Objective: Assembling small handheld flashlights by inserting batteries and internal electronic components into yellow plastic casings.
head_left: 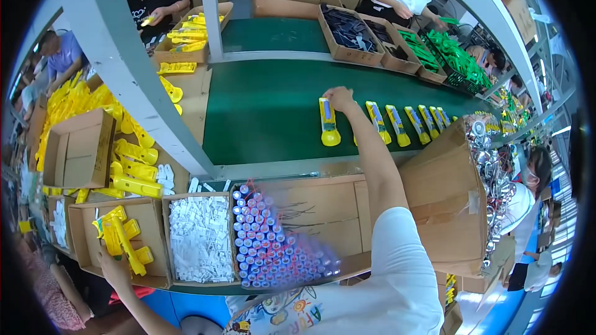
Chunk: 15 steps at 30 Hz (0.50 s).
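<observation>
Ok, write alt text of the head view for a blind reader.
A person's right hand is at the far end of a long yellow plastic casing on a green surface, left of a row of similar casings. Their left hand reaches into a cardboard box of yellow plastic parts, beside boxed small white pieces.

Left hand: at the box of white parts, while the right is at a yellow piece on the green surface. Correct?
Wrong box: the head view shows the left hand at the box of yellow parts. The rest holds: the right hand is at a yellow piece on the green surface.
</observation>
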### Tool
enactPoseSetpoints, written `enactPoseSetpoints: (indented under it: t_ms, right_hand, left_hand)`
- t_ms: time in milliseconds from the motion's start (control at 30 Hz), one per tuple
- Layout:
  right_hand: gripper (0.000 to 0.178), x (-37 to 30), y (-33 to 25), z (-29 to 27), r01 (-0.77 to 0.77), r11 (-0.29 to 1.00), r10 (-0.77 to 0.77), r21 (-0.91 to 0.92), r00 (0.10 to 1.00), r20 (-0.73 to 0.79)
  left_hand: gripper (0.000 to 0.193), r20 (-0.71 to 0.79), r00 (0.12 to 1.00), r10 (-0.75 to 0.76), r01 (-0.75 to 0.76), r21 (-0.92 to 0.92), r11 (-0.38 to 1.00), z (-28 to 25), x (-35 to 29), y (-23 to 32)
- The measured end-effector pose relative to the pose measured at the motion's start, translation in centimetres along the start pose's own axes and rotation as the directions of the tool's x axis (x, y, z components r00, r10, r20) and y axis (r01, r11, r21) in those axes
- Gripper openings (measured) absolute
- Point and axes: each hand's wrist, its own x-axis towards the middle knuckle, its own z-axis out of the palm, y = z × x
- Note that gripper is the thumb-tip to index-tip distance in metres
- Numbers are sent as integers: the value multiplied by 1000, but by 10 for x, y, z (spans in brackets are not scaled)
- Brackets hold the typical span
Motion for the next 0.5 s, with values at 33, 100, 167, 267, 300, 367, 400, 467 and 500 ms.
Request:
enactPoseSetpoints:
  t_ms: [33,100,167,267,300,367,400,467,500]
  right_hand:
    - [20,-16,-12,3,-41,983,-7,-178,965,-261]
    - [20,-50,-41,-21,146,988,-138,-41,761,-633]
    - [19,-101,-96,-49,455,877,-325,152,796,-511]
    - [23,-225,-167,-94,530,388,-563,754,784,-261]
    - [26,-263,-184,-96,680,327,-542,657,704,-459]
    - [30,-313,-205,-106,804,235,-516,546,580,-630]
    - [29,-326,-202,-115,930,213,-690,300,361,-627]
    - [29,-336,-193,-111,991,124,-825,42,126,-551]
    - [29,-335,-187,-101,965,112,-814,238,226,-535]
  left_hand:
    - [57,-159,987,-30,23,-46,999,-11,-6,15]
    - [47,-449,892,-54,43,-34,998,-23,-13,27]
    - [41,-498,852,-158,-20,-333,943,-36,-26,41]
    - [26,227,968,-109,210,-966,-149,-64,-61,114]
    - [32,322,909,264,390,-882,-266,-59,-81,132]
    - [45,269,614,742,705,-609,-364,-58,-117,196]
    - [43,375,482,792,869,-321,-377,-60,-126,212]
    - [33,438,499,748,863,-336,-378,-77,-137,229]
    - [33,440,504,743,860,-337,-384,-77,-145,232]
